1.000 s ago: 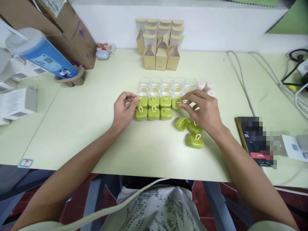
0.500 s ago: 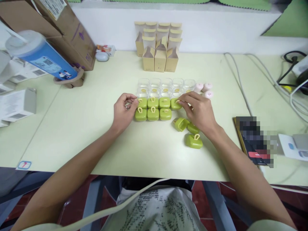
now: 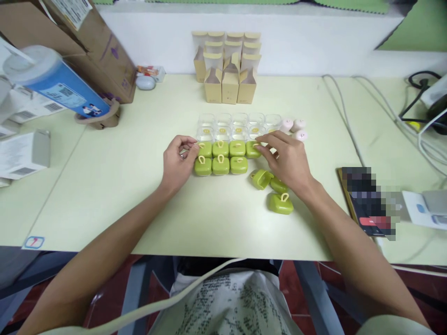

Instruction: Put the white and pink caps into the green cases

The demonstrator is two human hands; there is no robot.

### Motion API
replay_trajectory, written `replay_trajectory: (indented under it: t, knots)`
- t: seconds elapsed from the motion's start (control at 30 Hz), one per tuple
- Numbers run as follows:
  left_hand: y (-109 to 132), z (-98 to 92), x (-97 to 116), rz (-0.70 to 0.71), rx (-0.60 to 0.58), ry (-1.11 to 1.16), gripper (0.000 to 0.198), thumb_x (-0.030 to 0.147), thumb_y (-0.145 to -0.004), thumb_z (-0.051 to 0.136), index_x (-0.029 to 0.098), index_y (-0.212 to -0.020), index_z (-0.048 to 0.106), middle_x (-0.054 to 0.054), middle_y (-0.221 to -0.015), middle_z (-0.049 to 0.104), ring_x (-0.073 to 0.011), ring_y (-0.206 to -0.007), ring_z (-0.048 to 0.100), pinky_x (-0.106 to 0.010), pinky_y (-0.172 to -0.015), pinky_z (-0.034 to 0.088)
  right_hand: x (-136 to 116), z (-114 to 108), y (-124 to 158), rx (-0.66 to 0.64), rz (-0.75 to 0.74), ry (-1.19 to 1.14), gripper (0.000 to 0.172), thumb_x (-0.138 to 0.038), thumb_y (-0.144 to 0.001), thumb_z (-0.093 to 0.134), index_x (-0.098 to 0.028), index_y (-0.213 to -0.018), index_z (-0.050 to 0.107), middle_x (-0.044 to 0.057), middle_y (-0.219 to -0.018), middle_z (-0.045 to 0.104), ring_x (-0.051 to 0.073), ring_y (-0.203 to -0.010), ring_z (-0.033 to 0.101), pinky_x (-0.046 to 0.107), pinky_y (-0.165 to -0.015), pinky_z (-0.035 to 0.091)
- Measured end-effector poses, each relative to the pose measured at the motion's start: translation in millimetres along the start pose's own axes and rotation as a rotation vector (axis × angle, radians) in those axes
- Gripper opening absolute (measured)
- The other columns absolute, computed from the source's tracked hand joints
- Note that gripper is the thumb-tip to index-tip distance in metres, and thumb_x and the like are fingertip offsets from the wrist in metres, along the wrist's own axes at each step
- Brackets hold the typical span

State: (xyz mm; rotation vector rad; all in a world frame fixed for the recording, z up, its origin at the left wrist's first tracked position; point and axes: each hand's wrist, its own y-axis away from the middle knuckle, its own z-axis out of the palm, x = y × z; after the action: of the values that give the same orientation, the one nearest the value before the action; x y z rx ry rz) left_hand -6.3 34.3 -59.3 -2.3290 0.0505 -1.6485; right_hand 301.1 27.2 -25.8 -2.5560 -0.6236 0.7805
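Two rows of small glossy green lids (image 3: 220,166) with pale yellow loops stand close together at mid-table. My left hand (image 3: 179,160) is at their left end, its thumb and index finger curled against the leftmost back-row lid (image 3: 205,149). At the other end my right hand (image 3: 290,156) has thumb and index finger on the fourth back-row lid (image 3: 253,149); its other fingers are bent. Below that hand lie loose lids: a tipped one (image 3: 261,179) showing its hollow inside, one (image 3: 278,185) partly covered by the hand, and another (image 3: 281,204) nearer me.
Clear plastic cups (image 3: 239,126) line up behind the lids, with pink rounded pieces (image 3: 299,125) to their right. Open cardboard boxes (image 3: 230,86) stand by the wall. A blue canister (image 3: 66,88) leans at left; a phone (image 3: 366,200) and cables (image 3: 344,107) lie right.
Both hands keep nearly the same places at the ends of the back row. The right index finger reaches slightly further left over the lid. The whole view has shifted a little.
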Motion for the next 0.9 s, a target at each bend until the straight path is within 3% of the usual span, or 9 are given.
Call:
replay_trajectory:
  t: [0.13,0.27,0.33,0.43,0.5,0.6,0.73,0.8,0.9]
  knots:
    - [1,-3.4,6,0.107,0.079,-0.070,0.025,0.047,-0.099,0.074,0.025,-0.109,0.070,-0.006,-0.109,0.069,-0.0192,-0.097,0.066,-0.032,-0.080,0.056,1,-20,-2,0.061,0.052,0.003,0.021,-0.038,-0.109,0.067,-0.022,-0.116,0.080,0.011,-0.116,0.084,0.024,-0.078,0.076,0.041,-0.071,0.060]
    - [14,-6.0,18,0.502,0.154,-0.287,0.020,0.043,-0.101,0.070,0.025,-0.112,0.072,-0.008,-0.107,0.069,-0.0250,-0.098,0.067,-0.043,-0.085,0.058,25,-51,0,0.204,0.220,0.132,0.014,-0.032,-0.106,0.064,-0.024,-0.103,0.076,0.013,-0.110,0.083,0.026,-0.082,0.075,0.047,-0.079,0.060]
    - [29,-1.2,26,0.730,0.064,-0.403,0.018,0.037,-0.099,0.072,0.028,-0.115,0.072,-0.009,-0.109,0.075,-0.0295,-0.106,0.070,-0.051,-0.094,0.060,43,-60,3,0.214,0.337,0.213,0.011,-0.031,-0.097,0.074,-0.025,-0.105,0.071,0.013,-0.112,0.082,0.028,-0.084,0.074,0.051,-0.083,0.059]
    - [55,16.0,41,1.000,-0.231,-0.505,0.037,0.021,-0.100,0.069,0.032,-0.135,0.069,-0.006,-0.135,0.080,-0.0302,-0.131,0.071,-0.053,-0.113,0.059,67,-58,7,0.157,0.490,0.220,0.045,-0.033,-0.080,0.090,-0.026,-0.115,0.063,0.012,-0.111,0.081,0.028,-0.081,0.072,0.051,-0.079,0.057]
    - [67,30.9,52,1.121,-0.372,-0.628,0.049,0.012,-0.103,0.065,0.025,-0.150,0.064,-0.009,-0.157,0.072,-0.0292,-0.149,0.063,-0.050,-0.125,0.054,77,-53,9,0.124,0.525,0.177,0.056,-0.033,-0.074,0.094,-0.026,-0.118,0.060,0.010,-0.107,0.082,0.026,-0.077,0.071,0.048,-0.075,0.056]
    - [68,51.2,66,1.232,-0.408,-0.807,0.051,0.011,-0.108,0.062,0.013,-0.159,0.059,-0.016,-0.164,0.066,-0.0296,-0.155,0.059,-0.049,-0.134,0.049,85,-49,11,0.122,0.486,0.149,0.057,-0.037,-0.076,0.092,-0.025,-0.121,0.060,0.007,-0.102,0.082,0.025,-0.075,0.071,0.047,-0.074,0.058]
    - [58,64.5,70,1.246,-0.420,-0.794,0.049,0.008,-0.106,0.065,0.013,-0.155,0.061,-0.015,-0.139,0.078,-0.0283,-0.144,0.067,-0.050,-0.133,0.050,82,-59,12,0.137,0.462,0.089,0.052,-0.034,-0.079,0.088,-0.025,-0.124,0.063,0.004,-0.093,0.078,0.026,-0.078,0.075,0.046,-0.073,0.061]
    - [56,63.2,69,1.234,-0.411,-0.703,0.049,0.008,-0.104,0.068,0.016,-0.151,0.062,-0.012,-0.127,0.079,-0.0297,-0.138,0.069,-0.053,-0.128,0.054,77,-65,9,0.260,0.451,0.002,0.042,-0.029,-0.084,0.082,-0.025,-0.124,0.069,0.008,-0.103,0.077,0.024,-0.079,0.077,0.043,-0.073,0.064]
    - [56,52.0,69,1.179,-0.365,-0.465,0.050,0.013,-0.100,0.072,0.020,-0.149,0.061,-0.012,-0.120,0.077,-0.0332,-0.134,0.070,-0.053,-0.113,0.063,62,-68,4,0.455,0.385,-0.343,0.030,-0.028,-0.095,0.070,-0.025,-0.125,0.073,0.015,-0.121,0.075,0.025,-0.091,0.082,0.043,-0.080,0.069]
